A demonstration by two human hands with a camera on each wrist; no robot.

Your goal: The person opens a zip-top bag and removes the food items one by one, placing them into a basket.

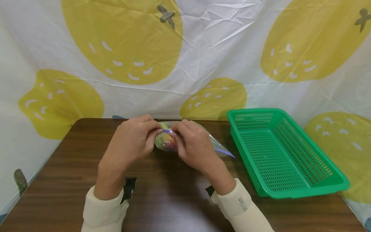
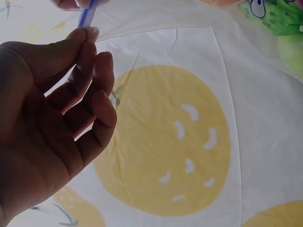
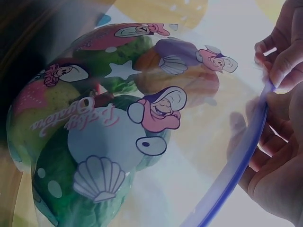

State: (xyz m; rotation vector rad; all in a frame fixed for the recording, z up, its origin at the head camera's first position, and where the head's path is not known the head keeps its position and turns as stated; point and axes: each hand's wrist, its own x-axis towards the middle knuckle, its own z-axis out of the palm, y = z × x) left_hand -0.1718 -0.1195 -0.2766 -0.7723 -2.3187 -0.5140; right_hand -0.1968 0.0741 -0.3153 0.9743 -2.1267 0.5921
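While two hands meet at its mouth, one clear zip bag [image 1: 166,144], printed with shells and cartoon faces, rounded green items [image 3: 59,163] inside, located toward the far edge of a brown wooden table [image 1: 72,167]; left hand [image 1: 130,141], thumb and forefinger pinching the purple zip strip [image 1: 223,151]; right hand [image 1: 195,146], likewise pinching the strip, just beside the left; one green slotted basket [image 1: 266,158], right of the bag; one lemon-print cloth [image 1: 203,61], hung behind

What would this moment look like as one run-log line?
left hand: pinches purple strip | right hand: pinches same strip | bag: fruit-like items inside | basket: right of bag
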